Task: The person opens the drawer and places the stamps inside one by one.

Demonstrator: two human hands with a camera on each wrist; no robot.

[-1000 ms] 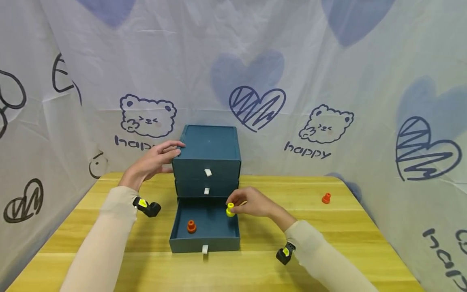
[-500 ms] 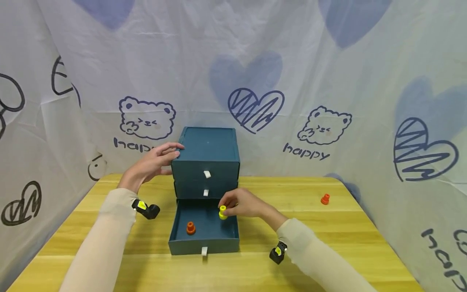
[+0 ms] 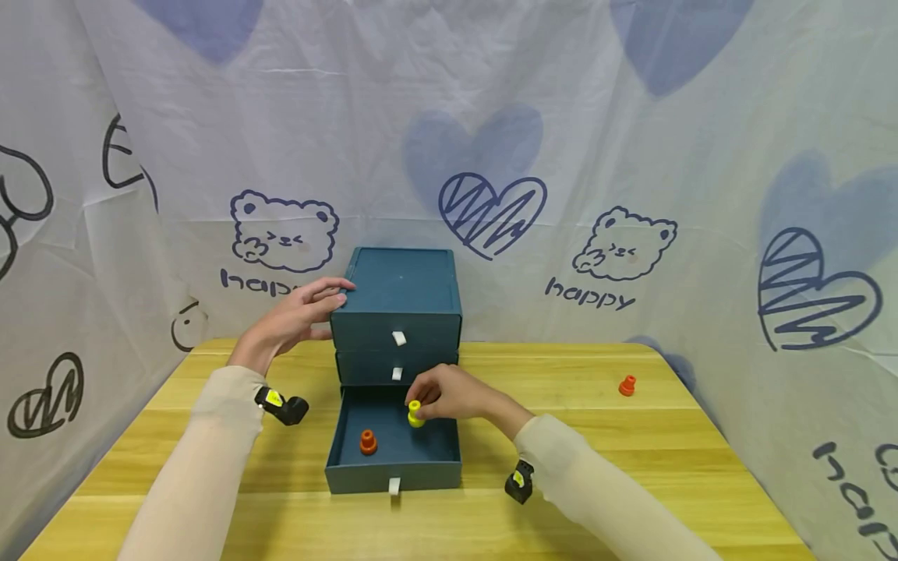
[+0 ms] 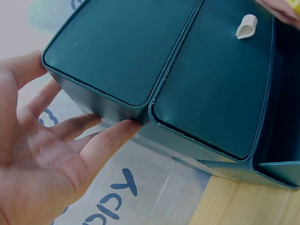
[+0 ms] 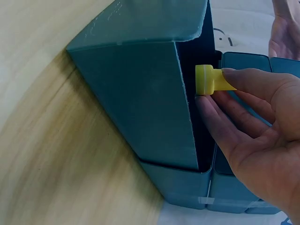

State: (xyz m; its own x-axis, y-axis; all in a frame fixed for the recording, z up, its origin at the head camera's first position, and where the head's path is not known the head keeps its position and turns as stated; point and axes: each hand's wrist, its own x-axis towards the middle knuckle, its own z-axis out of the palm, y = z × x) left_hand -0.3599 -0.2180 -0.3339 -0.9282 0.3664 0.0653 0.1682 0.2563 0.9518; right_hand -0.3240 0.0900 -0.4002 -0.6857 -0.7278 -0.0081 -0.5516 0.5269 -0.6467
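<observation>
— Where is the right hand (image 3: 449,393)?

— Over the open bottom drawer (image 3: 394,440) of the teal drawer box (image 3: 397,312), toward the drawer's back right. Its fingers pinch a yellow peg (image 3: 415,413), with the peg's wider end pointing down into the drawer. From the right wrist view the same yellow peg (image 5: 212,79) sits between a finger on top and the fingers below, just past the drawer's side wall.

— And the left hand (image 3: 298,315)?

— It rests against the upper left corner of the box, fingers straight and relaxed, gripping nothing. The left wrist view shows the fingertips (image 4: 123,130) touching the box at the seam between two of its sections, palm open toward the camera.

— What is already in the drawer?

— An orange peg (image 3: 368,442), standing upright on the drawer floor toward the front left, apart from the yellow one.

— Are the other drawers shut?

— Yes, the top and middle ones are closed; each has a small white pull tab (image 3: 398,338) on its front, and the open drawer has one too.

— Anything else on the surface (image 3: 631,460)?

— A second orange peg (image 3: 627,385) stands far off to the right, well apart from the box. Behind everything hangs a white cloth (image 3: 596,156) printed with bears and hearts.
</observation>
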